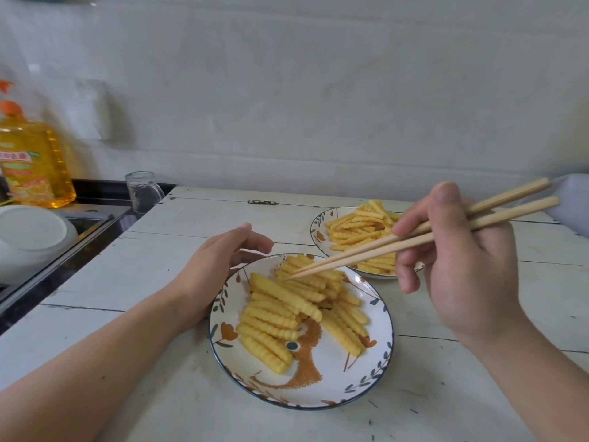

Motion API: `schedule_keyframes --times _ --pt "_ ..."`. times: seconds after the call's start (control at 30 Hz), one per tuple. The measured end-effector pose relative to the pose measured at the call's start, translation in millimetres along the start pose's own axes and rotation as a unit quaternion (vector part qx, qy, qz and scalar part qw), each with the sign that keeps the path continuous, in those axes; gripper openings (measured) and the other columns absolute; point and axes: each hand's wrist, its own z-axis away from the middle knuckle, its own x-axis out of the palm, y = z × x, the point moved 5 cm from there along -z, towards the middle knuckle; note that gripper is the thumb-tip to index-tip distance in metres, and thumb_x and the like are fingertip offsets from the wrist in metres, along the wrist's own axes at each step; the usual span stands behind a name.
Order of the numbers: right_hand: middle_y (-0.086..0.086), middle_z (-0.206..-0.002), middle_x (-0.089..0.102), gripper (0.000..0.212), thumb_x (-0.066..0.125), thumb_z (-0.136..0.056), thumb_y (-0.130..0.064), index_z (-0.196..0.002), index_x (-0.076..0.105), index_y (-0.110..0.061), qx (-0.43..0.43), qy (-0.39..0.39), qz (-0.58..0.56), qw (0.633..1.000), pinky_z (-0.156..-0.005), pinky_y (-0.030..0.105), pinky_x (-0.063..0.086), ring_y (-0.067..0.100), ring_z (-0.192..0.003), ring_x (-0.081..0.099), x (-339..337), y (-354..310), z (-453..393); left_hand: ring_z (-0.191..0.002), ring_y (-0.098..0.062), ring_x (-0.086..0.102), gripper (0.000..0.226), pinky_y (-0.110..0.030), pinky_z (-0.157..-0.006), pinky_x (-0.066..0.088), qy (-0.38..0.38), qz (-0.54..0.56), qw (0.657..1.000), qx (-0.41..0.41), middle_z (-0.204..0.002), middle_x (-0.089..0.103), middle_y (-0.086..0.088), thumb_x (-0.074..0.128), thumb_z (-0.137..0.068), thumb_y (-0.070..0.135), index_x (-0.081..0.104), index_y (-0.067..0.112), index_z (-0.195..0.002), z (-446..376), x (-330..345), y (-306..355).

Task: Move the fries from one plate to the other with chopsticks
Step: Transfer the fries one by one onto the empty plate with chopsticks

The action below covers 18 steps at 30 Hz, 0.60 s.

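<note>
My right hand (459,260) fingers grasp the chopsticks (424,236), whose tips touch the fries (287,314) heaped on the near plate (318,393) just below them. My left hand (216,269) lies with relaxed fingers against that plate's left rim. Behind my right fingers, partly hidden by them, the far plate (315,228) carries more fries (357,228). Far off to my left on the white surface (159,260) stand an upturned glass (143,191), a yellow bottle (32,161) and a white bowl (32,237).

Orange-capped yellow bottle (33,161), upturned glass (143,193), white bowl (32,237) at left.
</note>
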Motion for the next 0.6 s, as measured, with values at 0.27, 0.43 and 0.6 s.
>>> schedule_keyframes --times 0.27,0.43,0.6 --pt "0.009 -0.050 0.048 0.052 0.047 -0.085 -0.058 -0.062 0.064 -0.014 0.042 -0.027 -0.009 0.999 -0.039 0.025 0.035 0.025 -0.034 0.045 1 13 -5 -0.100 -0.032 0.074 0.049 -0.055 -0.101 0.054 -0.001 0.011 1.000 -0.008 -0.113 0.079 -0.017 0.046 -0.110 0.047 0.080 0.013 -0.102 -1 1 -1" --pt "0.006 -0.050 0.050 0.055 0.043 -0.099 -0.051 -0.061 0.067 -0.019 0.018 0.081 -0.041 0.996 -0.039 0.023 0.034 0.024 -0.033 0.043 -31 14 -26 -0.100 -0.032 0.075 0.049 -0.055 -0.100 0.055 -0.001 0.002 1.000 -0.005 -0.111 0.080 -0.015 0.045 -0.109 0.048 0.080 0.013 -0.104 -1 0 -1" --pt "0.000 -0.052 0.050 0.046 0.043 -0.107 -0.039 -0.074 0.064 -0.014 -0.014 0.129 0.122 0.984 -0.040 0.023 0.037 0.019 -0.037 0.045 -62 24 -36 -0.101 -0.034 0.075 0.049 -0.057 -0.101 0.055 -0.002 0.002 1.000 -0.008 -0.111 0.080 -0.015 0.045 -0.109 0.048 0.080 0.014 -0.104 0 0 -2"
